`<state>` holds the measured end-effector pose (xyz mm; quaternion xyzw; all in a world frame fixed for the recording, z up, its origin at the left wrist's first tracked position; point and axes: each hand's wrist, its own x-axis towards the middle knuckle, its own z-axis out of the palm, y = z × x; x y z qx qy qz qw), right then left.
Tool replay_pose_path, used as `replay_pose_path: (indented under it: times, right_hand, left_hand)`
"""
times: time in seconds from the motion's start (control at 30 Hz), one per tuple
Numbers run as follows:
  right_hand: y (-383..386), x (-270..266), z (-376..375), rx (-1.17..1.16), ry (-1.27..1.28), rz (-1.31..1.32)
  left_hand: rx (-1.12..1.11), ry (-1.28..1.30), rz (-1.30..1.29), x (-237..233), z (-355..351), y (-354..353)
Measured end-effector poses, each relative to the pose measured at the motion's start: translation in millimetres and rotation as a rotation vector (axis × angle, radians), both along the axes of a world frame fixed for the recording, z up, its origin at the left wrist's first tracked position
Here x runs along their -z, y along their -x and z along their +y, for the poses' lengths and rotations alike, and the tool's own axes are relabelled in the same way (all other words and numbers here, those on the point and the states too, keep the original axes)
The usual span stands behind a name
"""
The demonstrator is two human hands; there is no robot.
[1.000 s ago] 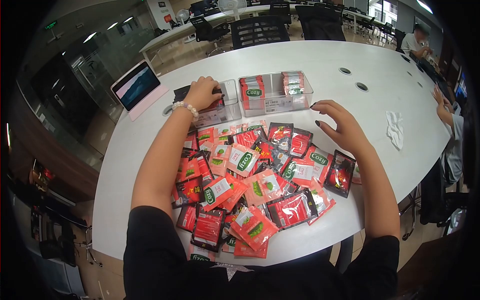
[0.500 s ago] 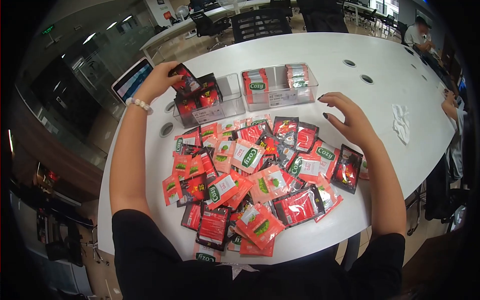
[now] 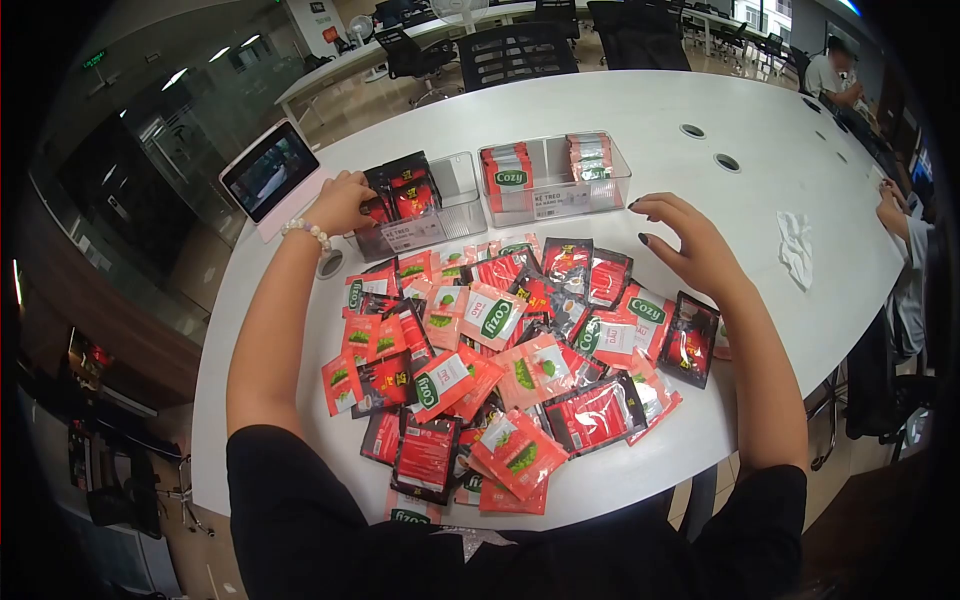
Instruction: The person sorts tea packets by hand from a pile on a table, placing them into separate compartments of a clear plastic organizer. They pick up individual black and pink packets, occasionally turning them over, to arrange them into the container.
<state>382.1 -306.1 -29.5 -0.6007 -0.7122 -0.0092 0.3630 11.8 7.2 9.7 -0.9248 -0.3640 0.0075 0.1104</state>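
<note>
My left hand is at the left end of a clear plastic bin, its fingers closed on a black-and-red sachet partly hidden by them. Other black-and-red sachets stand upright in that bin. Over the table, right of the second clear bin, my right hand hovers with fingers apart and nothing in it. That bin has pink Cozy sachets at its left and right ends. Below both hands spreads a loose pile of pink Cozy sachets and black-and-red sachets, overlapping at various angles.
A tablet in a pink case stands left of the bins. On the white table lie a crumpled tissue and round cable holes. Another person sits at the far right. Office chairs stand behind the table.
My left hand has lowered the black-and-red sachet from above the left bin into its left end. My right hand stays nearly in place. The view has shifted slightly, showing more of the tablet.
</note>
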Motion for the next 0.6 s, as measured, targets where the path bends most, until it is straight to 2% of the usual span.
replay_pose_path:
  times: [0.07,0.17,0.27,0.37,0.4,0.5,0.6]
  right_hand:
    - [-1.2,-0.2,-0.1,-0.001,-0.004,0.006]
    - [-1.8,0.3,-0.1,-0.004,-0.008,0.017]
    - [-1.1,1.0,0.7,-0.015,-0.005,0.014]
    - [-1.4,0.3,-0.1,-0.015,-0.032,-0.027]
    - [-1.8,0.1,-0.6,-0.015,-0.015,-0.021]
    - [-2.5,-1.2,-1.4,-0.012,0.012,-0.021]
    - [-1.9,-0.7,-1.0,-0.01,0.015,-0.046]
  left_hand:
    - [0.015,-0.036,-0.036,-4.5,-5.5,-1.9]
    - [0.107,-0.072,-0.223,-12.1,-28.6,-13.1]
    - [0.383,-0.133,-0.195,10.7,-25.4,-18.0]
    - [0.199,-0.09,0.103,18.8,-25.1,-15.7]
    - [0.169,-0.076,0.115,16.1,-30.6,-15.9]
    - [0.212,-0.29,0.068,25.8,-36.5,-14.9]
    - [0.377,-0.501,-0.129,30.6,-55.2,-25.8]
